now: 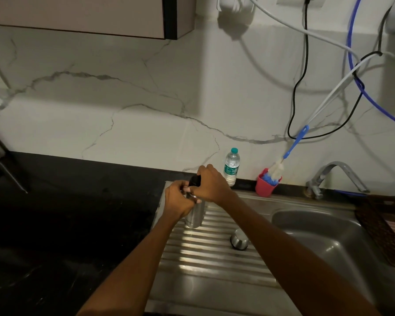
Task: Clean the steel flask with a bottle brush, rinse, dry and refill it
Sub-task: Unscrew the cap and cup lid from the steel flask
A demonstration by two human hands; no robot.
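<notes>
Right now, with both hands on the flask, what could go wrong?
1. The tall steel flask stands on the ribbed steel drainboard; twisting its black cap might tip it.
2. The small steel cup lies under the right forearm and could be knocked into the sink basin.

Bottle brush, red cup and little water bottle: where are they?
Bottle brush point(294, 142), head view, on its blue handle.
Red cup point(263, 188), head view, on its front wall.
Water bottle point(231, 169), head view, on its label.

Ribbed drainboard point(214, 254) mostly free; steel cap point(239, 240) obstructs; basin point(324, 238) seemingly clear.
</notes>
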